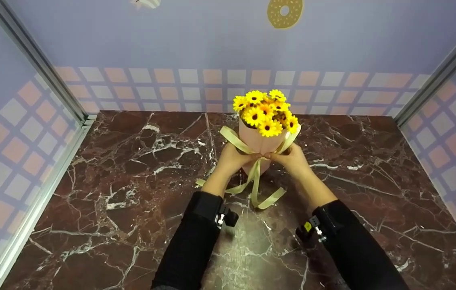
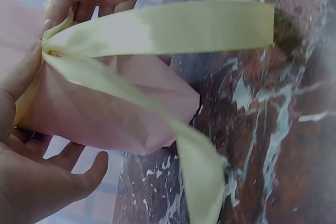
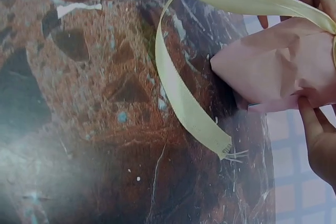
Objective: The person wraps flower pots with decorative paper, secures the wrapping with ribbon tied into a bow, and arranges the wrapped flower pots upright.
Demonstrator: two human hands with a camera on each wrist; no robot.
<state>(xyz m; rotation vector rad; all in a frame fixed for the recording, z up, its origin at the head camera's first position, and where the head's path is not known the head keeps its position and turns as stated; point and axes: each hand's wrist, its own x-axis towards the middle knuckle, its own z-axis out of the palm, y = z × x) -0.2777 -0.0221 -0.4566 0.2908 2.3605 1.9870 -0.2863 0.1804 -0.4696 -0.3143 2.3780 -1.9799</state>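
Observation:
A bouquet of yellow and orange daisy-like flowers (image 1: 266,114) stands upright in pink wrapping paper (image 1: 254,137) near the table's back edge. Pale yellow ribbon (image 1: 273,198) is tied round its middle, with loops out to both sides and tails hanging to the tabletop. From the left, my left hand (image 1: 231,160) pinches the ribbon beside the knot, its thumb at the front. Opposite it, my right hand (image 1: 291,160) pinches the ribbon too, thumb tips almost meeting. In the left wrist view the knot gathers the paper (image 2: 105,108); the fingers behind the bouquet are partly hidden.
The dark red marble table (image 1: 131,225) is bounded by a patterned back wall (image 1: 187,44) and side panels in metal frames. A frayed ribbon end (image 3: 210,137) lies over the tabletop in the right wrist view. Small white specks dot the marble.

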